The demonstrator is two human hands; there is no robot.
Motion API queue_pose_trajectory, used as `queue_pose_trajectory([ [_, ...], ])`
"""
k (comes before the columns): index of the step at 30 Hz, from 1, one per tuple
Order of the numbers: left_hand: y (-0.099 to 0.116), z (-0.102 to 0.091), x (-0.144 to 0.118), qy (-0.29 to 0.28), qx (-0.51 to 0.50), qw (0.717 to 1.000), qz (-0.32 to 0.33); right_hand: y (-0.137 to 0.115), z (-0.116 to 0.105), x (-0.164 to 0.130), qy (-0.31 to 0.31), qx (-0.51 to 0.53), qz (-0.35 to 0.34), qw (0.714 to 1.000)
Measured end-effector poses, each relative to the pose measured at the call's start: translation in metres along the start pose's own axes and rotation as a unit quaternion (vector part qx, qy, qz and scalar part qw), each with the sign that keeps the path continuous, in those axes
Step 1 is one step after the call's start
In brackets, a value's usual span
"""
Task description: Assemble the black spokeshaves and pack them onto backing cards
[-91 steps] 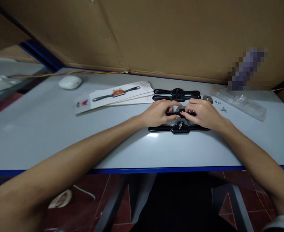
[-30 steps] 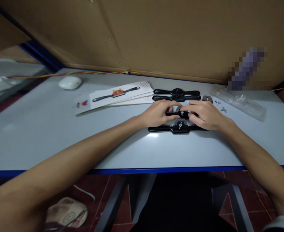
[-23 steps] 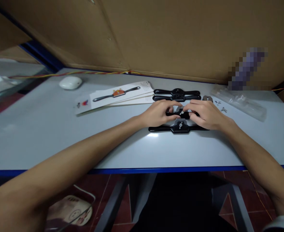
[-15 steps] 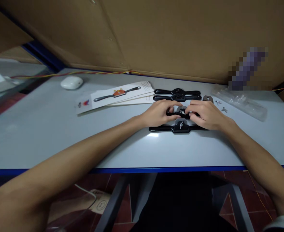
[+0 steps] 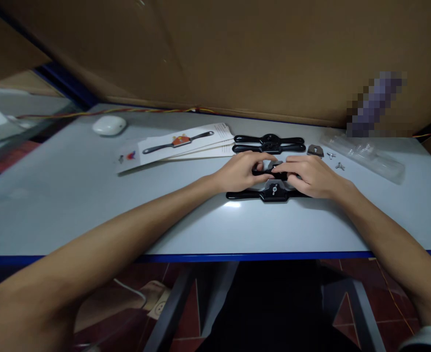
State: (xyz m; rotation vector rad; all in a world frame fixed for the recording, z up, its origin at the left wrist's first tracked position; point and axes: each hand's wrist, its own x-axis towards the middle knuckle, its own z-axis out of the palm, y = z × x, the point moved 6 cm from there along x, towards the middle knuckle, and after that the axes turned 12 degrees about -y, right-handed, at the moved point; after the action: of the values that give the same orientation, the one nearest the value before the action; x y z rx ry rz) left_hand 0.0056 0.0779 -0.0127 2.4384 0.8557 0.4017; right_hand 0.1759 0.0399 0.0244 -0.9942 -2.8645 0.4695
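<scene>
Between my hands lies a black spokeshave (image 5: 280, 174) with a metal blade on its middle. My left hand (image 5: 242, 171) grips its left handle between thumb and fingers. My right hand (image 5: 309, 175) has a fingertip on the middle of the same tool, over the screw area, with its other fingers curled at the right side; the screw is hidden. Just nearer to me is another spokeshave (image 5: 275, 192) with its blade and wing screw fitted. Farther back, two spokeshave bodies (image 5: 269, 143) lie side by side. A loose blade (image 5: 315, 150) and two wing screws (image 5: 335, 161) rest to the right.
Printed backing cards (image 5: 186, 144) lie fanned out left of the tools. Clear plastic packaging (image 5: 369, 156) sits at the right rear. A white computer mouse (image 5: 109, 125) is at the back left. Behind the desk (image 5: 91, 210) stands a cardboard wall (image 5: 237, 63); wires run along its foot.
My right hand's index finger has stretched out to the left over the spokeshave's middle, and the hand has shifted slightly, uncovering more of the loose blade. My left hand stays in place.
</scene>
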Motion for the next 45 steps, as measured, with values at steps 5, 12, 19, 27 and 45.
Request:
queue_pose_trajectory([
  [5, 0.001, 0.000, 0.000, -0.003, -0.004, 1.000, -0.001, -0.001, -0.001, 0.000, 0.000, -0.004, 0.003, 1.000],
  [12, 0.002, 0.000, 0.000, 0.001, -0.006, 1.000, -0.004, -0.001, -0.001, 0.000, 0.007, -0.025, 0.015, 1.000],
  [19, 0.002, -0.001, 0.000, -0.002, 0.001, 1.000, -0.004, 0.003, 0.001, 0.001, -0.001, -0.035, 0.029, 0.999],
  [27, 0.004, -0.002, -0.001, -0.009, 0.002, 1.000, -0.003, 0.011, 0.000, -0.001, 0.022, -0.020, 0.035, 0.999],
  [45, 0.004, -0.001, -0.002, -0.005, 0.024, 1.000, 0.001, 0.020, 0.004, 0.002, 0.021, 0.055, 0.018, 0.998],
])
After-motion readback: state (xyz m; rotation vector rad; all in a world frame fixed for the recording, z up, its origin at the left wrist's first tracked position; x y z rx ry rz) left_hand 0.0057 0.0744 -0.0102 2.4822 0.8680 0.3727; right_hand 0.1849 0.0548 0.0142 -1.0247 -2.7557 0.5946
